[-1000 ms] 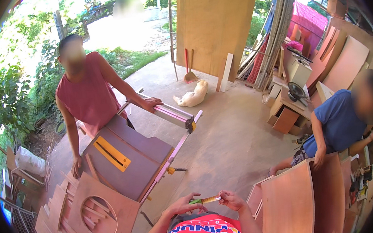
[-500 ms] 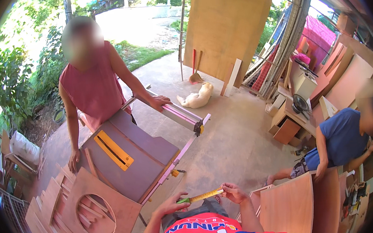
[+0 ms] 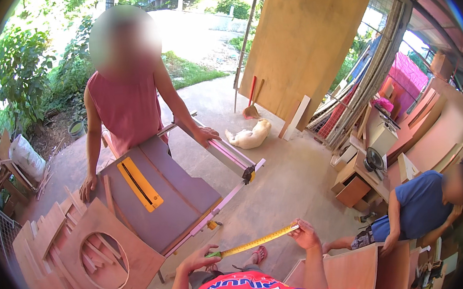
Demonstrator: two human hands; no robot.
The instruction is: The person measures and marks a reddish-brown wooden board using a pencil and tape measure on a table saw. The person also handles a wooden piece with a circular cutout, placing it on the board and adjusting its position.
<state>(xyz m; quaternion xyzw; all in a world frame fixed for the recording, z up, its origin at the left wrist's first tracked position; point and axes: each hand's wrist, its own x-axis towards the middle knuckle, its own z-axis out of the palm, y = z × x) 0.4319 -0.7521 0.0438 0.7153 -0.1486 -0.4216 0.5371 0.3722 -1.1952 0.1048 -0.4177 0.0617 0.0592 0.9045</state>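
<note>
A tape measure with a green case and yellow blade (image 3: 256,241) stretches between my hands, in front of my red shirt. My left hand (image 3: 196,258) is closed around its green case. The fingers of my right hand (image 3: 305,233) pinch the blade's free end, which lies higher than the case. Beyond the tape, a table saw (image 3: 161,188) with a grey top and a yellow insert plate stands to the left. A co-worker in a sleeveless maroon shirt (image 3: 128,112) rests one hand on its rail and the other by the wood at its left edge.
A plywood panel with a round cutout (image 3: 153,254) lies on stacked offcuts at lower left. At right, a person in a blue shirt (image 3: 418,206) is beside curved wooden panels (image 3: 342,271). A pale dog (image 3: 250,136) lies on the concrete floor near a tall plywood sheet (image 3: 305,41).
My right hand has moved right and up, drawing more yellow blade out of the case. The whole view has shifted slightly. The person in blue has bent lower.
</note>
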